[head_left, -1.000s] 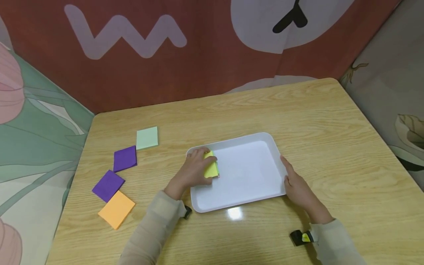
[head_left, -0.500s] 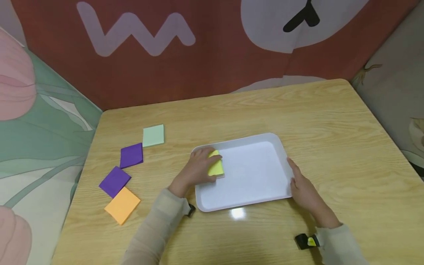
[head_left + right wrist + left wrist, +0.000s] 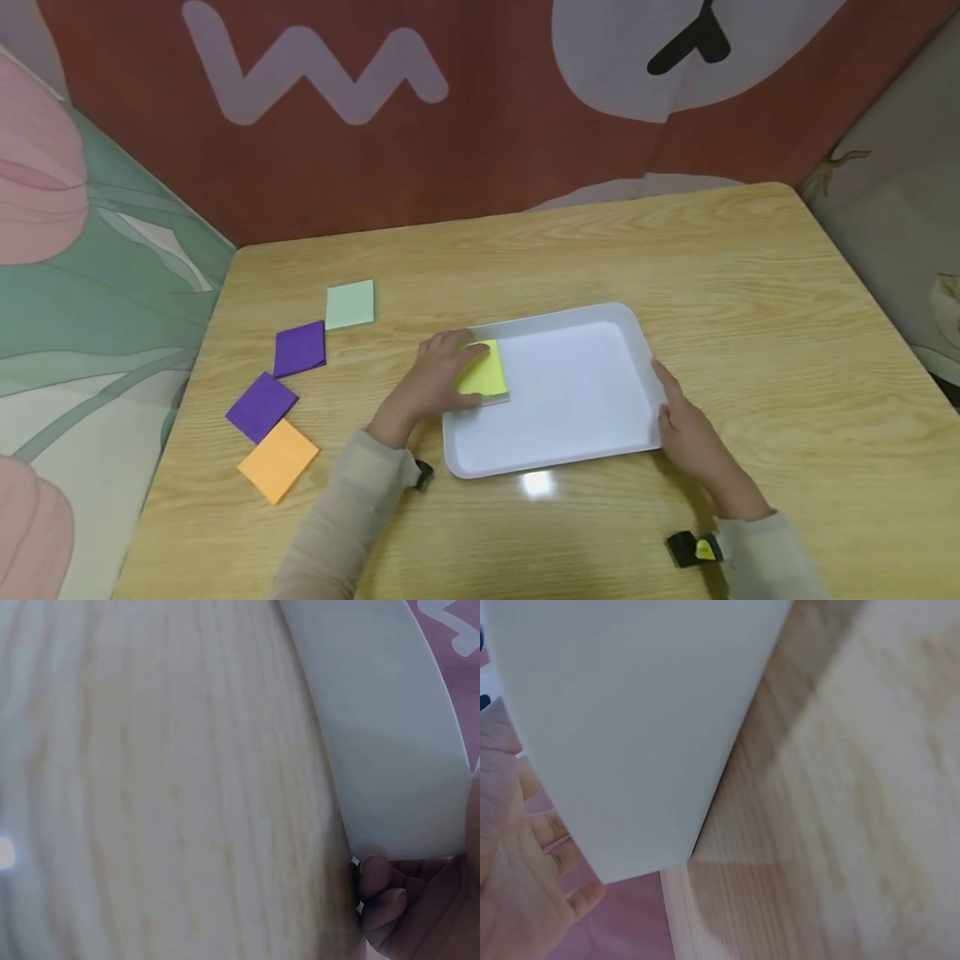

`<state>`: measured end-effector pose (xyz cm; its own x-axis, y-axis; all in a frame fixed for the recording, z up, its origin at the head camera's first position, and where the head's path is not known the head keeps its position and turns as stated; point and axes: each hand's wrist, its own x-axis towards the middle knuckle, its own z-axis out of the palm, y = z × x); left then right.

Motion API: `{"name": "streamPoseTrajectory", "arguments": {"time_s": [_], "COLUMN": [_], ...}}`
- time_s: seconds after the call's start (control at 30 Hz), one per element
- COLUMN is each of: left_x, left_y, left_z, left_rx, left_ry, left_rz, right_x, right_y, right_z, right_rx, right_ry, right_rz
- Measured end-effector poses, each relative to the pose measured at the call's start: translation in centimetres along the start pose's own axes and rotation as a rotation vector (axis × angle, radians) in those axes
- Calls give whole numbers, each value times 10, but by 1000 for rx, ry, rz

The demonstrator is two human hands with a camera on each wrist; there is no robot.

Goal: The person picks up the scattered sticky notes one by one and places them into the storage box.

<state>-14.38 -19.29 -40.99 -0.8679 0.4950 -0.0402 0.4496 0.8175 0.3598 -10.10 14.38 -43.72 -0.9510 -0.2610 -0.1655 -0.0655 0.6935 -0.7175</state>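
Yellow pad [image 3: 483, 372] in white tray [image 3: 577, 400], under flat left hand [image 3: 431, 383]; relaxed right hand [image 3: 686, 429] against tray's edge.

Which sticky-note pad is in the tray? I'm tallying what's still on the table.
The yellow pad, under the left hand at the white tray's left end. The green, orange and two purple pads lie on the table.
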Motion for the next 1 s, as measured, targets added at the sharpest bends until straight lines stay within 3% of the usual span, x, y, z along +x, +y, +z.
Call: {"name": "streamPoseTrajectory", "arguments": {"time_s": [0.37, 0.67, 1.0], "left_x": [-6, -13, -18], "left_y": [-9, -20, -36], "left_z": [-7, -14, -22], "left_rx": [-28, -22, -27], "left_ry": [51, 68, 165], "left_rz": [-45, -138, -181], "right_x": [0, 0, 0], "right_y": [1, 0, 0], "right_z": [1, 1, 1], "right_rx": [-17, -22, -15], "right_ry": [7, 3, 3], "right_rz": [5, 4, 13]}}
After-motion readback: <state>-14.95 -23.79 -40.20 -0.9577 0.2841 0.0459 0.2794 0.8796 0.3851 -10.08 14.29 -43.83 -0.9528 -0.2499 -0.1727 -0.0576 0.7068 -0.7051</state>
